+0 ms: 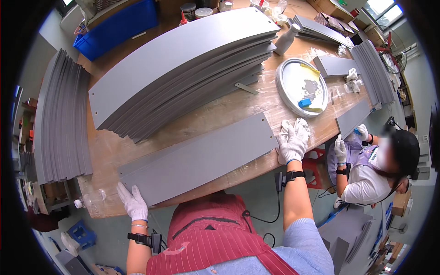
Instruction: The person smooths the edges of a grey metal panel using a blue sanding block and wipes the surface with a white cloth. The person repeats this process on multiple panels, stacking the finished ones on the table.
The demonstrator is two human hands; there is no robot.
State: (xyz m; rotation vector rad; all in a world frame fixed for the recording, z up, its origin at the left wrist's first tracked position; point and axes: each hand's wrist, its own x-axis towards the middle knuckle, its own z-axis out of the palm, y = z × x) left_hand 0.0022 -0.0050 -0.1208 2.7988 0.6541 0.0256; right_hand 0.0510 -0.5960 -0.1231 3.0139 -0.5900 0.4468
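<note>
Bare tabletop (217, 111) gives passage between the flat panel (201, 158) and obstructing stack (183, 64).

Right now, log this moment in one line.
left hand: at grey panel, left end | right hand: same panel, right end | beyond: stacked grey panels, round white tray

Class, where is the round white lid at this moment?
In the head view, the round white lid lies on the table, right of centre, just beyond the gloved right hand and nearer than the grey bottle.

A workshop, judging by the stacks of grey panels (183, 50), smeared round lid (280, 91) and gloved co-worker (364, 190).
</note>
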